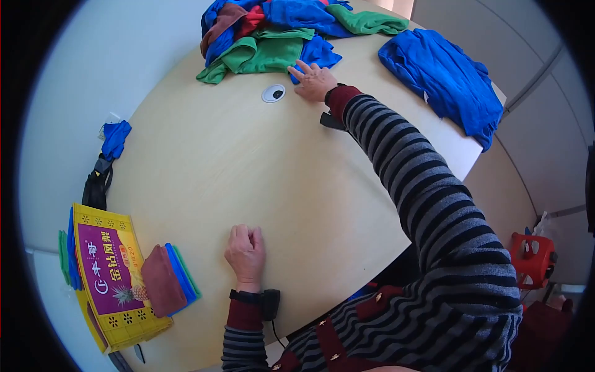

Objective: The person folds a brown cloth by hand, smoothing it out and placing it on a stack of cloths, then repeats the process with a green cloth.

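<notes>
From the head camera I saw my right hand (315, 80) stretched out to the far edge of the table (248, 167), palm down and fingers spread. It gripped nothing, and its fingertips just touched the hem of a blue cloth (319, 54). That cloth lay at the near side of a heap of cloths (273, 28), blue, green and brownish red, piled against the far edge beside a round cable port (273, 93). The blue cloth was rumpled, so I could not give it a sure long axis; one lobe of it pointed out of the heap toward my hand, while the heap itself ran along the far edge. My left hand (246, 251) rested near the near edge, curled into a loose fist with nothing visible in it. At the left near corner a folded stack (168, 279) of a few cloths sat on a yellow box (108, 273). By my judgement only a small share was folded: the heap was unfolded, as was a loose blue bundle (443, 74) at the right edge.
</notes>
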The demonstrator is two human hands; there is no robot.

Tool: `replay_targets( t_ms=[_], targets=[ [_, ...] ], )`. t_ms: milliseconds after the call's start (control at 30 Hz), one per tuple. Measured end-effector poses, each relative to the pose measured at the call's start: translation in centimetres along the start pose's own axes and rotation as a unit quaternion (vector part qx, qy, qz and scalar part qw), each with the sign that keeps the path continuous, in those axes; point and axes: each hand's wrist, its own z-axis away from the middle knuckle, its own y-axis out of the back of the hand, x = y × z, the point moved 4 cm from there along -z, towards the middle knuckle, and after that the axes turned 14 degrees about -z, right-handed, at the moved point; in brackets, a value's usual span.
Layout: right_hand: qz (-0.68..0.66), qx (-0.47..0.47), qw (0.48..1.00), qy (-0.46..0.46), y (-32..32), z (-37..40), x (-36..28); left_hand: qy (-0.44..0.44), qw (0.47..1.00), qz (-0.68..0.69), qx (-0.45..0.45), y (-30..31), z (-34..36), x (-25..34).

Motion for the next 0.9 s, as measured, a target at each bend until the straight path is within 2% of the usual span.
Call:
replay_targets(
  t_ms=[100,233,400,533,733,833,900],
  targets=[
    [-0.013,0.037,0.999,-0.006,-0.4,-1.6,0.7,0.001,1.0,-0.009,-0.025,0.1,-0.2,0.1],
    [0.003,0.016,0.999,-0.033,-1.3,-4.4,1.9,-0.001,1.0,-0.004,-0.024,0.2,-0.4,0.2],
    [-0.011,0.051,0.999,0.004,-0.6,-5.1,2.0,-0.002,1.0,-0.004,-0.018,0.4,-0.5,0.1],
    [0.016,0.032,0.998,0.047,-0.5,-4.8,1.9,-0.008,1.0,-0.001,-0.012,0.5,-0.4,0.1],
    [0.058,-0.092,0.99,0.088,2.9,2.7,1.4,-0.002,1.0,0.001,-0.008,0.4,-0.1,-0.2],
    [0.068,-0.13,0.984,0.102,5.2,8.2,2.7,-0.009,1.0,0.0,-0.008,0.4,0.0,-0.2],
    [0.059,-0.121,0.985,0.108,6.6,12.7,4.1,-0.007,0.999,-0.029,-0.021,0.2,0.3,-0.4]
  ],
)
